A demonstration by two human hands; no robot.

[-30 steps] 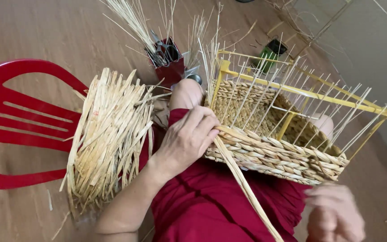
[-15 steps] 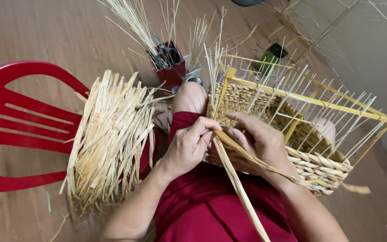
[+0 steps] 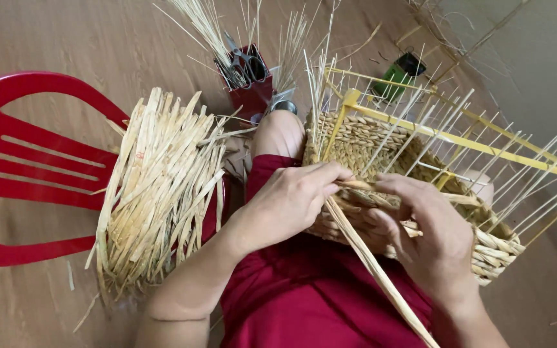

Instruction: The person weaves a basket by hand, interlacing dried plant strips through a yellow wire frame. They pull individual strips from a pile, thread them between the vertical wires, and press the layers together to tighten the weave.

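A half-woven straw basket (image 3: 356, 138) on a yellow wire frame (image 3: 459, 138) rests on my lap, with thin upright spokes rising from its rim. My left hand (image 3: 291, 203) presses against the basket's near wall, pinching a flat straw strand (image 3: 381, 277) that trails down over my red trousers. My right hand (image 3: 427, 229) meets it from the right, fingers closed on the same strand where it enters the weave.
A thick bundle of pale straw strips (image 3: 162, 187) lies on a red plastic chair (image 3: 27, 161) to my left. A red cup (image 3: 249, 93) with scissors and straw stalks stands beyond my knee. A green container (image 3: 398, 74) sits on the brown floor behind the basket.
My right hand has come up from the lower right to the basket's near wall and taken hold of the strand beside my left hand. The basket has shifted slightly.
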